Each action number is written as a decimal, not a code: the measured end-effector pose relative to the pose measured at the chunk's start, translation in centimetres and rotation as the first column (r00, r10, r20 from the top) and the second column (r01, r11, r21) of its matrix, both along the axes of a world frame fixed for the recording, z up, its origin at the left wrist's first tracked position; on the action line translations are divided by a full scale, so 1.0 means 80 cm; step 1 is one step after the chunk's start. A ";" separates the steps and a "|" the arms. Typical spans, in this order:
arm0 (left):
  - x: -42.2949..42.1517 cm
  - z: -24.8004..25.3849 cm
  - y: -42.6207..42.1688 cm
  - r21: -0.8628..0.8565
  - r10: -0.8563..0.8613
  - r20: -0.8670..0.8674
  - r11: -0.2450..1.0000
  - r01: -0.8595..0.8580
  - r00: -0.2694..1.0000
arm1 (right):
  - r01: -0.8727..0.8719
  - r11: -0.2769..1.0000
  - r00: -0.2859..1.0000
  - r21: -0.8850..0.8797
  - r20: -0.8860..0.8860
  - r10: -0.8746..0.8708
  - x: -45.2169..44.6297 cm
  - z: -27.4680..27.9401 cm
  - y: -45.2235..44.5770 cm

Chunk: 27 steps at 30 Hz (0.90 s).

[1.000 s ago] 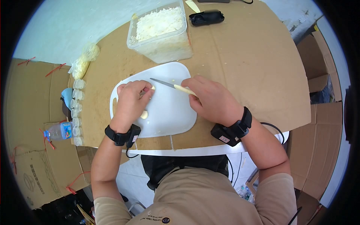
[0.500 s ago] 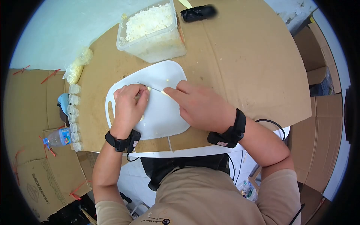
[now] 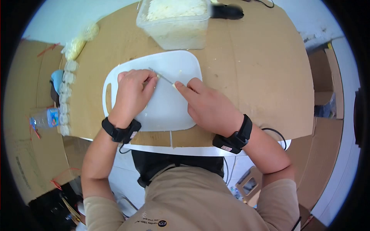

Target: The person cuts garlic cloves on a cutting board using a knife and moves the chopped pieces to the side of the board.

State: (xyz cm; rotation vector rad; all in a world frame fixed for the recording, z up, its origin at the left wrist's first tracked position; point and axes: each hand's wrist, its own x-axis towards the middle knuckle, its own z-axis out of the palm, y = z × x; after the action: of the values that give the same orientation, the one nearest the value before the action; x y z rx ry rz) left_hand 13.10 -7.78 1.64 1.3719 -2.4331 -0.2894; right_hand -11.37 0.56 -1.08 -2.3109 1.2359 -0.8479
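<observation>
A white cutting board (image 3: 171, 111) with a handle slot at its left lies on the cardboard-covered table. My right hand (image 3: 214, 107) grips a small knife (image 3: 165, 79), its thin blade pointing up and left across the board. At the blade's tip, my left hand (image 3: 133, 90) is closed in a pinch on a small pale food piece (image 3: 158, 76), mostly hidden by the fingers. Another tiny pale bit (image 3: 180, 71) lies on the board. Beyond the board stands a clear plastic tub (image 3: 177, 34) filled with white chopped bits.
A row of small clear jars (image 3: 65, 98) lines the left table edge, with a knotted bag of pale food (image 3: 75, 48) behind it and a plastic bottle (image 3: 46, 117) beyond. A black object (image 3: 229, 11) lies right of the tub. A cable (image 3: 275, 133) hangs at the front right.
The camera view has shifted, so the tub sits higher and further right in the picture. The knife blade slants more steeply; both hands stay over the board with their grips unchanged.
</observation>
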 end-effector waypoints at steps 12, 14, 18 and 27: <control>0.006 -0.008 0.004 -0.023 0.021 -0.041 0.999 -0.022 0.999 | 0.048 0.998 0.999 0.028 -0.003 -0.048 0.005 0.014 -0.002; 0.007 -0.010 0.003 -0.037 0.021 -0.055 0.999 -0.023 0.998 | 0.033 0.999 0.999 0.014 0.000 -0.033 0.006 0.014 0.001; 0.007 -0.012 0.003 -0.040 0.017 -0.064 0.999 -0.019 0.998 | 0.030 0.999 0.998 0.045 -0.048 -0.028 0.008 0.015 0.000; 0.007 -0.012 0.004 0.018 0.063 -0.095 0.998 -0.062 0.994 | 0.049 0.998 0.996 0.029 -0.076 -0.047 0.007 0.012 -0.004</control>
State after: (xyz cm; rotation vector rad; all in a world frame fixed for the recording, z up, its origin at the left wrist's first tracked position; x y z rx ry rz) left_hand 13.65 -7.47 0.68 1.4051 -2.3108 -0.3505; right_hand -10.80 0.20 -0.08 -2.3164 1.3316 -0.7591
